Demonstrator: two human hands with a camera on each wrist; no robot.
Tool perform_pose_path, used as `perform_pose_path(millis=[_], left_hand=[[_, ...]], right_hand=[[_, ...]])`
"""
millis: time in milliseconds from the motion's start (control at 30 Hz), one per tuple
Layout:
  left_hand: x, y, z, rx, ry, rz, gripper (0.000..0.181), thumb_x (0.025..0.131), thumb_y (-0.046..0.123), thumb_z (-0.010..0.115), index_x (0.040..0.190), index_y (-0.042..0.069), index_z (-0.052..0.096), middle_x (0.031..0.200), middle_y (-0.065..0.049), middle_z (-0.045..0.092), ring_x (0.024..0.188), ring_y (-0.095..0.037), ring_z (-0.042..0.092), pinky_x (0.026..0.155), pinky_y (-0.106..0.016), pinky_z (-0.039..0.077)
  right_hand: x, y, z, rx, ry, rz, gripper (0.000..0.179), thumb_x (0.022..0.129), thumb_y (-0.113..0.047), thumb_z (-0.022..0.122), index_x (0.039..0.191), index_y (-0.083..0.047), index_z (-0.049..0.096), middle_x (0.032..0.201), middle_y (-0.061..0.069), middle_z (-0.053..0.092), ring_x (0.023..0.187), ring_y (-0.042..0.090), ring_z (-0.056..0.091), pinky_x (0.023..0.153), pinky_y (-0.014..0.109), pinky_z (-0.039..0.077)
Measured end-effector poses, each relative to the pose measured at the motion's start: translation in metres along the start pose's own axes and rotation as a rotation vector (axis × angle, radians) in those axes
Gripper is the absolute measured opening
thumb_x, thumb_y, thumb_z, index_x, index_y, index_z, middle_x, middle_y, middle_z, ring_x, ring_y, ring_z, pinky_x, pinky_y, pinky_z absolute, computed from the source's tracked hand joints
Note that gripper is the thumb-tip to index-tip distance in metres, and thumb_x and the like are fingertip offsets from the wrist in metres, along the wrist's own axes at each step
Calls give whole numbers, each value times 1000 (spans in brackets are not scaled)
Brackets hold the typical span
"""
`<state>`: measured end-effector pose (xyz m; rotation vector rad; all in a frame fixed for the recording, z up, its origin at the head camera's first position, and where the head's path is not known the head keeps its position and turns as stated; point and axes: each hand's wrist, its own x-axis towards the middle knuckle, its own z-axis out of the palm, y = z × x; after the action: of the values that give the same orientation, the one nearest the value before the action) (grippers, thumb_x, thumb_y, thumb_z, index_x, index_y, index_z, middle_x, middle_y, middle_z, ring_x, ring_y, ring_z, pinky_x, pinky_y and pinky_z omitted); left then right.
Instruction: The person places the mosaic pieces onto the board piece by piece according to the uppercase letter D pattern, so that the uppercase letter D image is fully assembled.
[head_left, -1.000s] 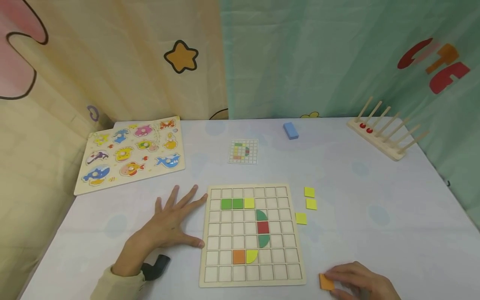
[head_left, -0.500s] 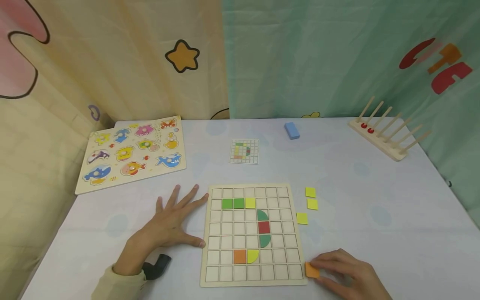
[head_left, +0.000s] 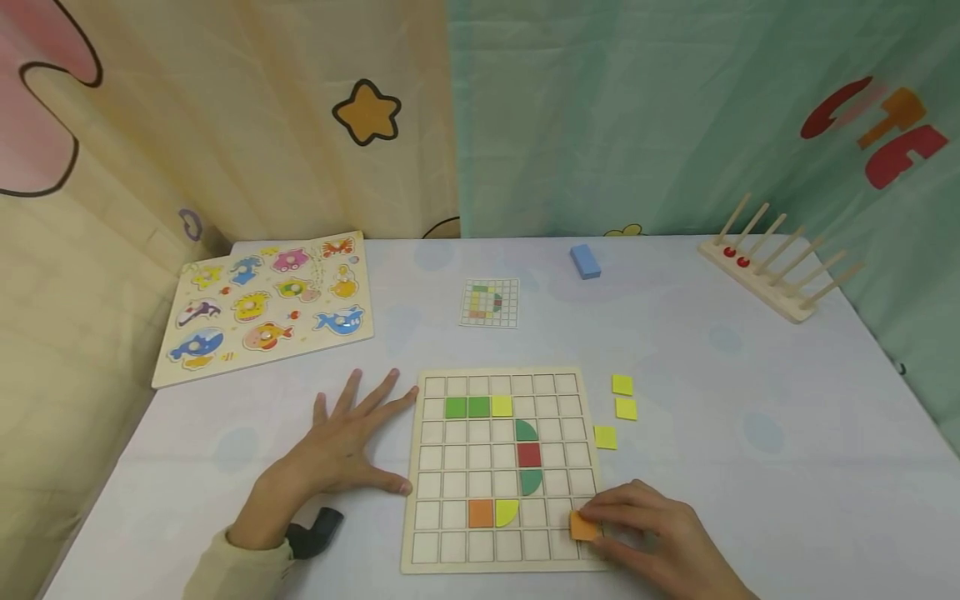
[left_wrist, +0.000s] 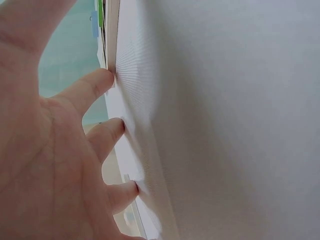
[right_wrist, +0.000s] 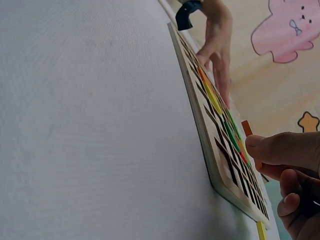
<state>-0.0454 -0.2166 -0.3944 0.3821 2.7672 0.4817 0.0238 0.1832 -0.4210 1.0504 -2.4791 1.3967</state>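
Orange faces up at the fingertips of your right hand (head_left: 660,537), where you pinch a small square tile (head_left: 581,528) near its right side between thumb and finger; that hand is closed only as far as the thin piece allows, with the other fingers bent in and holding nothing more. Such a grip probably suits a flat piece, since most of its face stays uncovered and its far edge leads, easy to line up by eye. Your left hand (head_left: 341,457) is spread wide and grasps nothing: its thumb and index finger touch the left edge of the wooden board (head_left: 533,547), most likely to stop it from sliding. The printed card (head_left: 489,302) lies beyond the board, perhaps so that you can glance up at its pattern without reaching over it. Three yellow tiles (head_left: 622,384) sit by the board's right side, presumably for short reach. As for the held tile, it is just left of your right palm, over the board's lower right cells and seemingly raised off them, well apart from your left hand and to the right of the orange square (head_left: 481,513) already seated in its cell
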Motion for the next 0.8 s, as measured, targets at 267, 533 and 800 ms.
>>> perform_pose_path(millis=[267,533,800], left_hand=[[1,0,0,2,-14,-12,119,53,76,78,154,34,33,165,-2,12,146,-48,-5,102,-80,-4],[1,1,-1,1,-24,-26,119,53,75,79,154,34,33,165,-2,11,146,-48,-6,102,-79,-4],[1,1,-1,5,-20,-25,119,52,75,79,154,34,33,165,-2,11,146,-48,-6,102,-79,-4]], right_hand=[[14,-5,7,22,-35,9,39,76,-2,82,112,-15,74,108,-8,67,93,5,59,70,11,46],[29,-6,24,62,-51,-70,36,77,-1,81,111,-10,74,107,-5,67,94,8,61,75,13,48],[47,-12,37,24,-70,-74,33,77,-6,82,109,-12,75,106,-8,67,96,8,60,79,13,47]])
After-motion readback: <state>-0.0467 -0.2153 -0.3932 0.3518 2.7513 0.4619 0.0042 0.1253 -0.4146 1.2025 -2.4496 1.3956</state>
